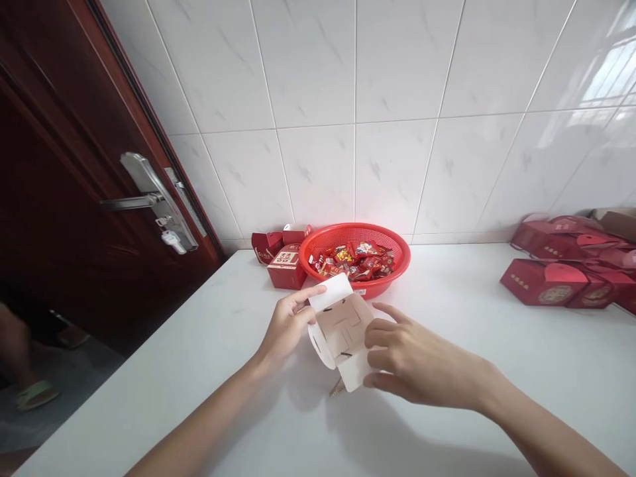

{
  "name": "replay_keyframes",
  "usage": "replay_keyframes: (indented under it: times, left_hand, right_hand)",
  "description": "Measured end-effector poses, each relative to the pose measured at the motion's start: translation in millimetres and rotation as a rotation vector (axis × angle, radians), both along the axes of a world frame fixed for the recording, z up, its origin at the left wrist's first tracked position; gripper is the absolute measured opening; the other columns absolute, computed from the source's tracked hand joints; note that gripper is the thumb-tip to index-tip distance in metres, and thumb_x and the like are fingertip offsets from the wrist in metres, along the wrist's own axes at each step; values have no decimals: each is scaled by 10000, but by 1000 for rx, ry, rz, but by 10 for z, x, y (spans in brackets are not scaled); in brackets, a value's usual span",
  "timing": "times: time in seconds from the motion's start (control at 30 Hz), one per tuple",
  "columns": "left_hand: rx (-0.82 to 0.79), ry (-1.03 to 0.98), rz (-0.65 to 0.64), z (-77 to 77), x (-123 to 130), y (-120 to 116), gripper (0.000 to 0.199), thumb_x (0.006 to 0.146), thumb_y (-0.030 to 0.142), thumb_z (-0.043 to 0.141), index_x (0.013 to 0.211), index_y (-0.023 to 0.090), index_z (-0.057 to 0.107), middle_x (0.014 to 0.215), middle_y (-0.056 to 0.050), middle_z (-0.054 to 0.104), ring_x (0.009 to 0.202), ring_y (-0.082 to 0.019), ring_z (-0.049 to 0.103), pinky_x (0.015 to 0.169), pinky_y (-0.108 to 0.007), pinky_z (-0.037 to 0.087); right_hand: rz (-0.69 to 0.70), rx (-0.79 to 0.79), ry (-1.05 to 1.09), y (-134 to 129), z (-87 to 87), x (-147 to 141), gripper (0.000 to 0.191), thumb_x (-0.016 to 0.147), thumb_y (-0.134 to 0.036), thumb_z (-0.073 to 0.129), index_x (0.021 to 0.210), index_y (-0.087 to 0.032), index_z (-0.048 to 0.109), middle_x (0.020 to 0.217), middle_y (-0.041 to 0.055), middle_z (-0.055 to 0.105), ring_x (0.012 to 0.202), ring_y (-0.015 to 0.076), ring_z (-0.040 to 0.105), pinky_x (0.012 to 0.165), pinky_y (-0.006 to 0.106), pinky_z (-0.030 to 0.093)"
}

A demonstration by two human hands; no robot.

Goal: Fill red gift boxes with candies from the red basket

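Note:
An open paper gift box [342, 324], white inside with its flaps spread, is tilted above the table in front of me. My left hand [288, 324] pinches its upper left flap between thumb and fingers. Along the box's right side, my right hand [417, 361] has its fingers bent against the edge, the thumb near the lower flap. Just beyond stands a red plastic basket [385, 287] of red-wrapped sweets [368, 250]. A small thin item [337, 387] lies under the box, too indistinct to name.
Left of the basket, a few folded red boxes [287, 266] stand on the white table [209, 351]. More red boxes [544, 283] are piled at the right by the tiled wall [318, 172]. A brown door [64, 132] and a person's foot [37, 392] are at the left.

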State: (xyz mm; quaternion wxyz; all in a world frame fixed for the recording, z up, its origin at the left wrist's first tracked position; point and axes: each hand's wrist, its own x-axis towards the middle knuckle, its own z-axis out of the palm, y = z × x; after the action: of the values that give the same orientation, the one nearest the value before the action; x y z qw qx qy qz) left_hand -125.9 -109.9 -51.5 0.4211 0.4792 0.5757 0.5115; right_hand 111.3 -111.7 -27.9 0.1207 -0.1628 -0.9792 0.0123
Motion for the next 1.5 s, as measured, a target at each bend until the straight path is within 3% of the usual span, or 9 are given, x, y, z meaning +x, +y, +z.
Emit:
replay_keyframes:
  times: [0.13, 0.3, 0.57, 0.7, 0.9, 1.03, 1.13, 1.27, 1.5]
  left_hand:
    - [-69, -84, 9, -18, -1, 15, 652, 543, 219, 590, 1172, 160, 754, 606, 31, 619, 665, -159, 527, 672, -262, 418]
    - [-69, -199, 79, -102, 9, 50, 532, 546, 245, 619, 1038, 153, 800, 965, -59, 780, 951, -253, 646, 833, -302, 476]
    - [-133, -244, 109, -248, -44, -97, 502, 565, 274, 620, 1017, 159, 806, 1240, -85, 731, 1118, -314, 644, 895, -335, 517]
    - [-141, -186, 96, -223, -39, -138, 532, 584, 306, 622, 1062, 145, 793, 1196, -107, 746, 1084, -320, 659, 887, -362, 527]
    - [-132, -170, 86, -212, -35, -128, 464, 606, 304, 628, 1009, 146, 794, 1236, -117, 727, 1103, -308, 666, 916, -367, 541]
    - [-172, -181, 77, -211, -31, -140, 475, 630, 309, 630, 1044, 135, 784, 1114, -120, 765, 1042, -301, 692, 899, -374, 557]
    - [-150, -193, 71, -187, -17, -111, 423, 628, 292, 645, 998, 151, 792, 1177, -116, 750, 1099, -311, 679, 901, -369, 562]
    - [-112, -182, 80, -155, -3, -16, 438, 622, 285, 656, 1021, 159, 786, 1187, -105, 751, 1120, -308, 674, 947, -380, 542]
    - [-66, -117, -11, -86, -63, 68, 349, 639, 393, 714, 901, 175, 793, 1131, -89, 766, 1103, -309, 671, 953, -369, 512]
  right_hand:
    - [-73, -22, -31, 89, -25, -24, 246, 937, -171, 615, 694, -184, 652, 705, 22, 634, 784, 185, 563, 1024, 407, 403]
    - [-165, -96, -31, 207, -139, -68, 180, 873, -144, 656, 705, -182, 600, 741, 19, 591, 775, 180, 537, 959, 391, 438]
    - [-114, -176, -75, 190, -93, -103, 177, 883, -188, 673, 729, -176, 587, 829, 46, 622, 825, 194, 565, 881, 354, 465]
    - [-118, -208, -75, 219, -115, -94, 171, 875, -205, 693, 744, -179, 587, 832, 46, 627, 830, 200, 583, 891, 369, 479]
    - [-99, -127, 12, 250, -187, -72, 168, 852, -239, 740, 787, -181, 597, 924, 71, 643, 994, 244, 599, 1036, 435, 434]
    - [-83, -156, -21, 236, -158, -70, 159, 875, -257, 720, 802, -178, 602, 894, 62, 637, 915, 226, 600, 934, 396, 494]
    - [-81, -133, 6, 244, -171, -72, 182, 857, -273, 745, 791, -179, 604, 888, 63, 643, 934, 230, 609, 1019, 432, 462]
    - [-110, -34, 79, 281, -230, -67, 231, 843, -342, 769, 826, -168, 618, 1015, 112, 675, 1060, 267, 612, 1145, 518, 350]
    - [-34, -20, 194, 290, -194, -32, 239, 889, -395, 717, 889, -168, 643, 1232, 167, 671, 1264, 293, 558, 1169, 552, 325]
